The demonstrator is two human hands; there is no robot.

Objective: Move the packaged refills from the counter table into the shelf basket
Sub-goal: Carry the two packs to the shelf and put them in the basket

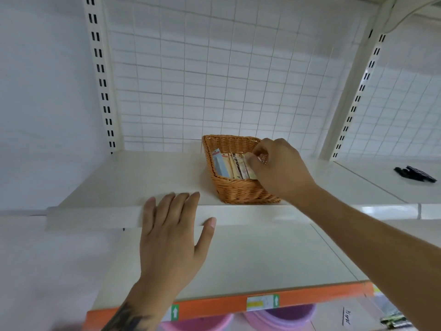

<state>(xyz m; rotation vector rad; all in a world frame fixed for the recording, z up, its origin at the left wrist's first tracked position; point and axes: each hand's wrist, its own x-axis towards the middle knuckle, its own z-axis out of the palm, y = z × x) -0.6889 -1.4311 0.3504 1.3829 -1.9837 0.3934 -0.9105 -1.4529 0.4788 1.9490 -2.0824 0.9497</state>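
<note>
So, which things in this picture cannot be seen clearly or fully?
- Right hand, head view: its own back hides whether the fingers grip a packet.
- Packets in the basket: print too small to read; the basket wall and the hand hide part of them.
- Black thing, far right: too small and blurred to name.
- Purple tubs: cut off by the bottom edge.

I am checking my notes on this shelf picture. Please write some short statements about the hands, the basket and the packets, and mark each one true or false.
1. The wicker basket stands on the upper shelf. True.
2. The basket holds no packets. False: several refill packets stand in it.
3. The right hand reaches into the basket, its fingers at a packet. True.
4. The left hand grips a packet. False: it rests open on the shelf edge.
5. A black object lies on the shelf to the right. True.
</note>
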